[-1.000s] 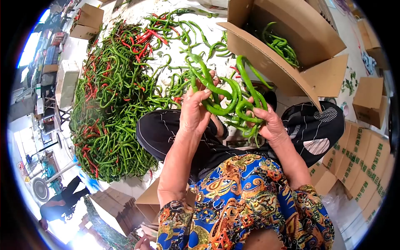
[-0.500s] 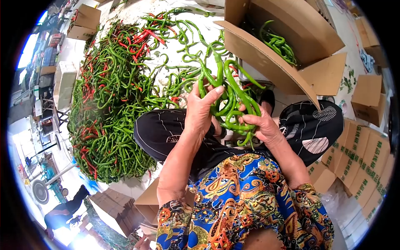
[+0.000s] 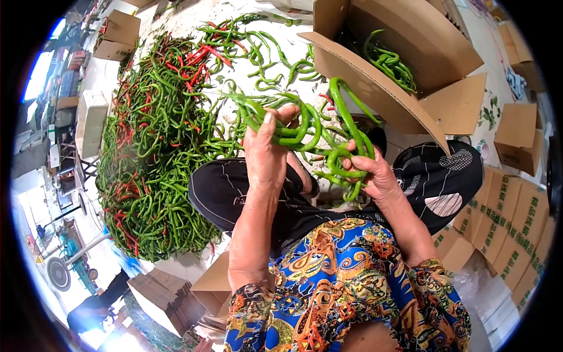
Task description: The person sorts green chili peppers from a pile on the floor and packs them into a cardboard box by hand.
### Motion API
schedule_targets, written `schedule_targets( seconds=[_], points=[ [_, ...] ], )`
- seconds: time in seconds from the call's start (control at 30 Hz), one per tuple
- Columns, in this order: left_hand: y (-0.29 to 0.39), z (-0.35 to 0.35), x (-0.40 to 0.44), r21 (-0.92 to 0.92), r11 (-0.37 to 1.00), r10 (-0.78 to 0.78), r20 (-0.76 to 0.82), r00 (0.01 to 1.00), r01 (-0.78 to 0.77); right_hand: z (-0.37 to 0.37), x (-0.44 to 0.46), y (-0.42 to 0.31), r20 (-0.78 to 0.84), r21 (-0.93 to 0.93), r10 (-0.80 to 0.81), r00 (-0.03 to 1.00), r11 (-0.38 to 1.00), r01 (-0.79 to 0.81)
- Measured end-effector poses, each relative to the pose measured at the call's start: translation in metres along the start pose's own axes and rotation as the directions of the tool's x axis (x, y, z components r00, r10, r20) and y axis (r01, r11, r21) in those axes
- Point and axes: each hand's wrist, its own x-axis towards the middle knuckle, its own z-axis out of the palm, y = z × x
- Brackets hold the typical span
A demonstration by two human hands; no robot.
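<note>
Several long green chili peppers (image 3: 296, 132) are bunched in my left hand (image 3: 267, 146), its fingers wrapped round them and the stems pointing left. My right hand (image 3: 375, 176) is closed on more curled green chili peppers (image 3: 350, 132); one long pepper loops up and away to the right. Both hands are above my lap, a short way apart. Left of them lies a big heap of green and red chili peppers (image 3: 164, 158). Loose green peppers (image 3: 267, 53) are scattered on the white sheet beyond my hands.
An open cardboard box (image 3: 375, 82) with green peppers inside stands at the front right. Flattened printed cartons (image 3: 498, 229) lie at the right, and a smaller box (image 3: 519, 138) stands above them. Another person (image 3: 97, 305) is at the lower left, near a fan (image 3: 58, 274).
My left hand has moved left, turning its bunch so the stems point left. The right hand keeps its peppers and has shifted slightly right. My hands are farther apart.
</note>
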Motion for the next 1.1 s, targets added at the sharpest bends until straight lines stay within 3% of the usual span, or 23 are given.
schedule_targets(
  seconds=[0.07,0.17,0.2,0.27,0.37,0.47,0.5,0.53,0.6,0.73,0.87,0.97,1.07,1.1],
  points=[
    [0.001,-0.004,0.003,-0.044,0.999,0.014,-0.051,0.999,-0.016,0.000,-0.004,-0.006,0.047,0.083,0.009,0.999,0.996,-0.013],
    [0.003,-0.015,0.008,-0.206,0.977,0.060,-0.019,0.998,-0.063,0.000,-0.013,-0.015,0.104,0.145,-0.002,0.995,0.989,-0.013],
    [0.006,-0.016,0.011,-0.199,0.976,0.097,0.053,0.994,-0.084,-0.002,-0.017,-0.019,0.129,0.169,0.008,0.992,0.985,-0.030],
    [0.010,-0.010,0.009,-0.241,0.968,0.074,0.031,0.997,-0.064,-0.005,-0.020,-0.021,0.143,0.158,-0.041,0.989,0.987,0.018],
    [0.014,-0.007,0.008,-0.311,0.950,0.103,0.205,0.973,-0.036,-0.006,-0.023,-0.021,0.125,0.156,-0.072,0.990,0.986,0.052],
    [0.018,-0.001,0.004,-0.230,0.972,0.129,0.372,0.919,-0.043,-0.009,-0.022,-0.023,0.127,0.144,-0.072,0.989,0.988,0.053],
    [0.020,0.002,0.005,0.194,0.967,0.092,0.346,0.934,-0.167,-0.010,-0.023,-0.024,0.136,0.141,-0.072,0.988,0.989,0.053],
    [0.022,0.004,0.004,0.584,0.773,0.072,0.306,0.949,-0.247,-0.010,-0.025,-0.024,0.145,0.139,-0.071,0.987,0.989,0.051],
    [0.016,0.008,-0.001,0.725,0.674,-0.058,0.242,0.969,-0.141,-0.007,-0.025,-0.024,0.123,0.149,-0.091,0.988,0.986,0.072],
    [0.019,-0.003,0.000,0.355,0.935,-0.093,0.253,0.963,-0.003,-0.014,-0.026,-0.024,0.138,0.178,-0.072,0.988,0.983,0.047],
    [0.018,0.002,-0.002,0.257,0.952,-0.198,0.114,0.973,0.164,-0.009,-0.024,-0.023,0.096,0.177,-0.081,0.992,0.982,0.063],
    [0.013,-0.004,0.000,0.148,0.981,-0.155,0.185,0.970,0.128,-0.015,-0.028,-0.026,0.067,0.128,-0.074,0.995,0.990,0.065],
    [0.016,-0.002,0.001,-0.050,0.976,-0.180,0.351,0.919,0.211,-0.015,-0.026,-0.025,0.071,0.126,-0.073,0.995,0.990,0.063],
    [0.013,-0.003,0.002,-0.041,0.965,-0.234,0.295,0.926,0.257,-0.015,-0.026,-0.024,0.074,0.130,-0.074,0.995,0.990,0.064]
  ],
)
